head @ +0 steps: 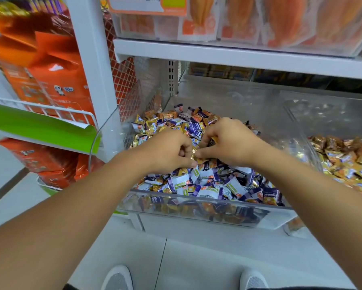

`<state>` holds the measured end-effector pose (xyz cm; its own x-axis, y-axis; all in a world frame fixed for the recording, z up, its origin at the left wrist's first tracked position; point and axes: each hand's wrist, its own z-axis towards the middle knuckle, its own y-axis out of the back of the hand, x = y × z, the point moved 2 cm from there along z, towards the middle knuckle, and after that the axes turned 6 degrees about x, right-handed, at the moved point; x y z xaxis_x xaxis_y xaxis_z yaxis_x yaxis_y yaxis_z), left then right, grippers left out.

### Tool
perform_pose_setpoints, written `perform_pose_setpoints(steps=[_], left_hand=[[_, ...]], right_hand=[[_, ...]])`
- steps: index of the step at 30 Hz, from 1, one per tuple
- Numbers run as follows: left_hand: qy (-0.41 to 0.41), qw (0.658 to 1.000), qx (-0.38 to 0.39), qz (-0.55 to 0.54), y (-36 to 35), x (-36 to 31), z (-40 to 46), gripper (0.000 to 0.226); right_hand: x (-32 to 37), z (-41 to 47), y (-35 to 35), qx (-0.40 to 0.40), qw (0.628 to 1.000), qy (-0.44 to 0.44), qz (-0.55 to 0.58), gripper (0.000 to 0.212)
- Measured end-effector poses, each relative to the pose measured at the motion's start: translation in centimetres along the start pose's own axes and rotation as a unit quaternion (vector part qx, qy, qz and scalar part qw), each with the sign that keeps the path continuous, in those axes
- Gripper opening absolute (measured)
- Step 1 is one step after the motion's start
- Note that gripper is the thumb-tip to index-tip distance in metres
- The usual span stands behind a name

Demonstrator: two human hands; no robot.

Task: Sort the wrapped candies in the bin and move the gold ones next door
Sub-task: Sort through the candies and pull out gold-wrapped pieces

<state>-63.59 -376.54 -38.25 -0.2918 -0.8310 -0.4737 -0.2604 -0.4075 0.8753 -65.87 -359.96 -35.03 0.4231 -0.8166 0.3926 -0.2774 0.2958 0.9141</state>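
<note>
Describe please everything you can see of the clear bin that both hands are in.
The clear bin is a transparent plastic box, open on top, on the lower shelf. It holds a heap of mixed purple-white and gold wrapped candies. The left hand and right hand reach in, fingers curled around gold wrappers. A second bin adjoins its right wall.

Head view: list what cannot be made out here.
- Fingertips of the left hand and right hand: curled under, so how many gold candies they hold is hidden.
- Neighbouring bin: cut off by the right edge.
- Wrapper print: too small.
- Price sign: cut off at top.
</note>
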Motion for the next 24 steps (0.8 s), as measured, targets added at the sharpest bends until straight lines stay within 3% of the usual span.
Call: perform_pose_setpoints(steps=[6,8,11,13,17,19,24], left_hand=[[0.015,0.989,-0.140,-0.052,1.7,1.6,-0.6,0.026],[0.012,0.992,-0.111,-0.057,1.3,1.6,-0.5,0.020],[0.009,1.000,-0.004,-0.028,0.0,0.9,0.1,0.014],[-0.011,0.999,0.030,0.018,-0.3,0.4,0.3,0.023],[-0.033,0.997,0.000,0.075,-0.5,0.7,1.2,0.006],[-0.017,0.998,-0.013,0.065,-0.5,1.2,1.4,0.015],[0.017,0.994,-0.106,0.032,1.9,1.9,-0.1,0.029]], right_hand=[[1.0,0.1,-0.4,0.055,0.989,0.006,-0.134,0.022],[1.1,-0.3,0.6,0.087,0.979,-0.021,-0.184,0.029],[0.9,-1.3,1.9,0.123,0.966,-0.059,-0.222,0.036],[0.7,-1.7,2.5,0.098,0.964,-0.072,-0.236,0.042],[1.2,-1.0,2.4,-0.027,0.985,0.013,-0.172,0.023],[1.7,-0.3,1.2,-0.022,0.987,0.036,-0.152,0.019],[2.3,0.7,-1.5,0.048,0.972,0.018,-0.229,0.034]])
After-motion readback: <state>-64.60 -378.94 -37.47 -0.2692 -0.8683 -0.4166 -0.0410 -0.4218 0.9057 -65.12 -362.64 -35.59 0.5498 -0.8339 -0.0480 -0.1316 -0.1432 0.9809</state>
